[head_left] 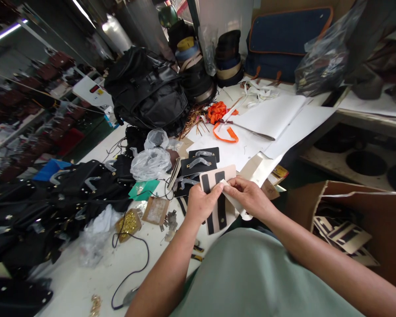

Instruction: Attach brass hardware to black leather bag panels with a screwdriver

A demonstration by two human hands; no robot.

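My left hand [201, 203] grips a beige panel [230, 171] with black strips along it and a small metal stud near its lower end. The thumb presses on the panel's face. Against that same face my right hand [249, 196] pinches a white paper-like strip [233, 197], whose lower end curls away from the panel. Both thumbs nearly meet at the strip's top. Just beyond the hands lie several black panels [198, 166] with plastic-wrapped handles.
A cardboard box [343, 193] at right holds similar beige panels [350, 237]. On the table are a small box of gold fittings [128, 225], a black cord [148, 255], orange ribbon [218, 112] and white sheets [273, 116]. Black bags [148, 92] crowd the left and back.
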